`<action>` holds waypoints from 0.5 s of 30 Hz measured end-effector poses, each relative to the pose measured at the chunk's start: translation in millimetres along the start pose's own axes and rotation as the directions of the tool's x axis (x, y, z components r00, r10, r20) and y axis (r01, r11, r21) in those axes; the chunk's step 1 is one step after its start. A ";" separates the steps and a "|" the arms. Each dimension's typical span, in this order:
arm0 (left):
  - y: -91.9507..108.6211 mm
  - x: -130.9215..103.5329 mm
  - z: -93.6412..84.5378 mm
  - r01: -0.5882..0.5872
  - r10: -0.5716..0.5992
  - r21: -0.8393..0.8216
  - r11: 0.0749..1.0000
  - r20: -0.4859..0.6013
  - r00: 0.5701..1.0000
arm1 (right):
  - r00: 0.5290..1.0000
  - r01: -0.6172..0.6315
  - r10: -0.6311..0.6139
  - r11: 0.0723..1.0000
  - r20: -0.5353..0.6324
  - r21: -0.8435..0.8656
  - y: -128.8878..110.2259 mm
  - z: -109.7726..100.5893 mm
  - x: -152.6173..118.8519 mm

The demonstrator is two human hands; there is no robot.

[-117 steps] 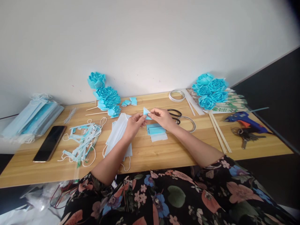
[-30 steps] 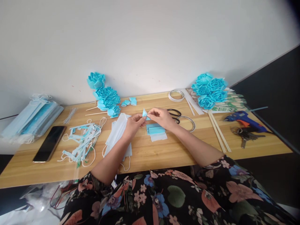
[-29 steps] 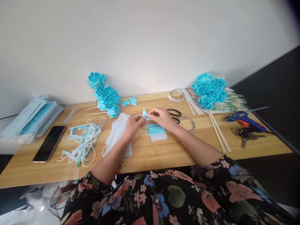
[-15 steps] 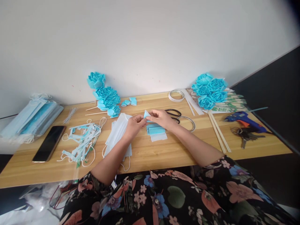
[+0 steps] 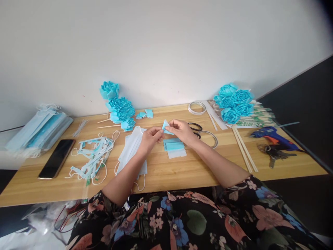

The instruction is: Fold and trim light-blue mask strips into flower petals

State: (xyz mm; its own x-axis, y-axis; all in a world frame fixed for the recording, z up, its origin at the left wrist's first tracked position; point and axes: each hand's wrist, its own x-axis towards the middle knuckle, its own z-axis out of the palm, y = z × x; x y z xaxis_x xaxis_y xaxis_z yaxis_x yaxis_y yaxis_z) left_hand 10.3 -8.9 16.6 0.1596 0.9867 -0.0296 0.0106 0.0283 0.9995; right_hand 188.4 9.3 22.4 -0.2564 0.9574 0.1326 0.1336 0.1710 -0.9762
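Folded blue piece (image 5: 167, 127) held between left hand (image 5: 152, 136) and right hand (image 5: 180, 131), over the middle of the table (image 5: 156, 180).
At the left end lies a stack of masks (image 5: 39, 131), with a dark phone (image 5: 56, 159) at its near right; a tangle of cut strips and ear loops (image 5: 92, 156) follows. Blue flowers (image 5: 121, 109) stand at the far side, beyond loose white masks (image 5: 131, 149) partly covered by the left forearm. Left grip: fingertips together, clamped on the piece's left side. Flat blue rectangles (image 5: 174, 145) lie just nearer than the hands. Right grip: thumb and fingers clamped on the piece's right side. Further right: black loop handles (image 5: 195, 126), a tape roll (image 5: 197, 108), a second flower cluster (image 5: 234, 103), two pale sticks (image 5: 244, 148), a blue glue gun (image 5: 273, 134) and, nearer, keys (image 5: 275, 152).
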 end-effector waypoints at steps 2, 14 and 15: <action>-0.7 0.8 0.2 0.004 -0.004 0.001 1.000 -0.004 1.000 | 1.000 0.001 -0.001 1.000 -0.006 -0.020 -1.9 0.9 -0.9; -3.6 1.8 0.6 -0.055 0.053 0.050 0.997 0.034 0.998 | 1.000 0.014 -0.013 1.000 0.022 -0.026 8.6 0.6 -1.2; -4.3 2.1 0.7 -0.060 0.058 0.056 0.997 0.037 0.998 | 1.000 0.020 -0.019 0.999 0.022 -0.035 9.7 0.7 -1.1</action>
State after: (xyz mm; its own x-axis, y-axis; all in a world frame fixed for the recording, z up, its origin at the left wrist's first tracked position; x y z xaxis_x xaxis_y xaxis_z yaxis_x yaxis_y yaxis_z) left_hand 11.2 -7.1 12.3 0.1967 0.9801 0.0282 0.0563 -0.0400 0.9976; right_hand 189.3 9.8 12.6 -0.2799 0.9486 0.1477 0.1616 0.1982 -0.9668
